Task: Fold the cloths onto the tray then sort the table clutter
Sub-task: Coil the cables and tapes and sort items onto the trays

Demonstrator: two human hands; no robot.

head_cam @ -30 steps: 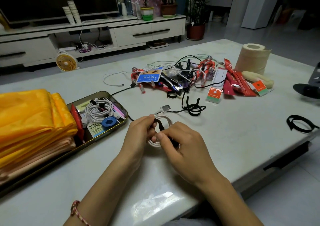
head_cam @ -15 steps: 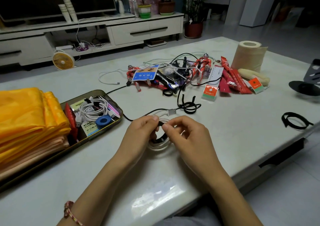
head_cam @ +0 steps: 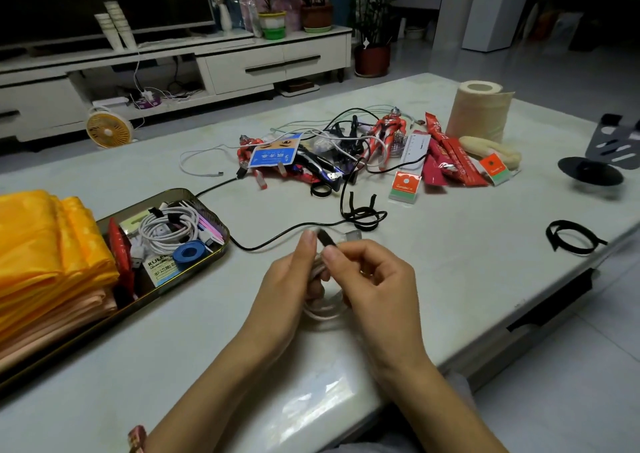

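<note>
My left hand [head_cam: 291, 279] grips a coiled white cable [head_cam: 325, 308] just above the table near its front edge. My right hand [head_cam: 370, 279] pinches a black strap [head_cam: 327, 238] that wraps the coil; the cable's silver plug [head_cam: 353, 235] sticks out behind my fingers. Folded yellow and peach cloths [head_cam: 48, 255] lie stacked on the metal tray [head_cam: 207, 196] at the left. The tray's right end holds a tied white cable [head_cam: 169, 227], a blue tape roll [head_cam: 188, 253] and small packets. A clutter pile [head_cam: 346, 154] of cables, red toy figures and sachets lies mid-table.
A black cable [head_cam: 277, 237] runs from the tray to a knotted bundle [head_cam: 363, 215]. A paper roll [head_cam: 479, 109] stands at the back right, with a black stand [head_cam: 592, 172] and a loose black strap [head_cam: 573, 237] by the right edge. A TV cabinet lies beyond the table.
Both hands have lifted the coil off the table and tilted it upright. My right hand has pulled the black strap up over the coil's top.
</note>
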